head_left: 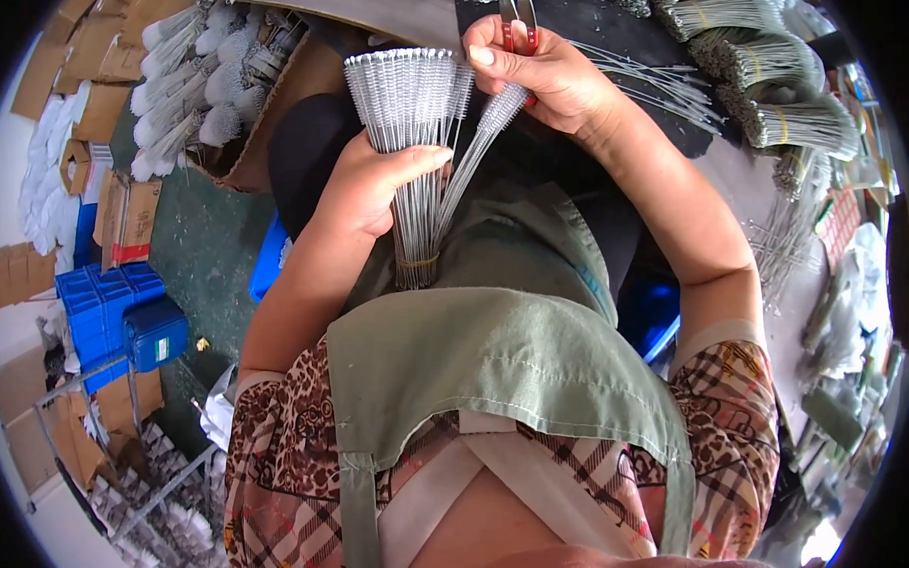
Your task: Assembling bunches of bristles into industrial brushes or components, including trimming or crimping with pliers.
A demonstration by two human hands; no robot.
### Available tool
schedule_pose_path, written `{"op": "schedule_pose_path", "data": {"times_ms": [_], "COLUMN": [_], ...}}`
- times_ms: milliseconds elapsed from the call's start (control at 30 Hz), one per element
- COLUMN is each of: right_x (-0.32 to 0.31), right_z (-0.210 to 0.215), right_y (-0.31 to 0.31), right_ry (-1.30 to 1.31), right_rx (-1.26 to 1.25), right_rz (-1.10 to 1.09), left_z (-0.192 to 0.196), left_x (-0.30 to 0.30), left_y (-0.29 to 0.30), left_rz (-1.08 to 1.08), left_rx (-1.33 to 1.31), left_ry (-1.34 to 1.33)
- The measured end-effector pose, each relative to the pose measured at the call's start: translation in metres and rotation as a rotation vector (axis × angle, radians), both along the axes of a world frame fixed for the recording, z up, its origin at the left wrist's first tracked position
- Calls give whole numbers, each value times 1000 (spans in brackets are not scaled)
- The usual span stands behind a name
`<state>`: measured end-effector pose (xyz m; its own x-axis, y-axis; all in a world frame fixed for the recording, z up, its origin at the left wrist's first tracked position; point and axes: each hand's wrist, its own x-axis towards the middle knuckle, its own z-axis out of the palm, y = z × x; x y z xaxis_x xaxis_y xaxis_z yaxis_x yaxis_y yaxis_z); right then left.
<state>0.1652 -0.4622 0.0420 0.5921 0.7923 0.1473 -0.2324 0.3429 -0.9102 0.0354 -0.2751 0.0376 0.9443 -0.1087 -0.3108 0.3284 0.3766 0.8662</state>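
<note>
At upper centre, the left hand [373, 183] wraps upright brushes [408, 97], thumb across. The right hand [560, 85], bent inward, curls around pliers [532, 38].

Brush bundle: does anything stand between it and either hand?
Nothing visible does: the left hand grips the brush bundle directly; the right hand, also holding red-handled cutters, touches the brushes splayed out rightward.

Banded wire brushes [406, 105] fan near a red-handled tool [509, 24].
</note>
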Motion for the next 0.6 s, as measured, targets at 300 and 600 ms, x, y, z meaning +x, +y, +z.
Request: {"op": "schedule_pose_path", "data": {"times_ms": [300, 600], "right_x": [-5, -6], "right_z": [2, 3], "right_y": [1, 5], "right_ry": [43, 63], "right_rx": [-42, -53], "right_rz": [-137, -101], "left_z": [7, 3], "left_x": [-3, -6], "left_y": [-3, 2], "left_rz": [-4, -17], "left_rx": [-9, 7], "left_ry": [-19, -14]}}
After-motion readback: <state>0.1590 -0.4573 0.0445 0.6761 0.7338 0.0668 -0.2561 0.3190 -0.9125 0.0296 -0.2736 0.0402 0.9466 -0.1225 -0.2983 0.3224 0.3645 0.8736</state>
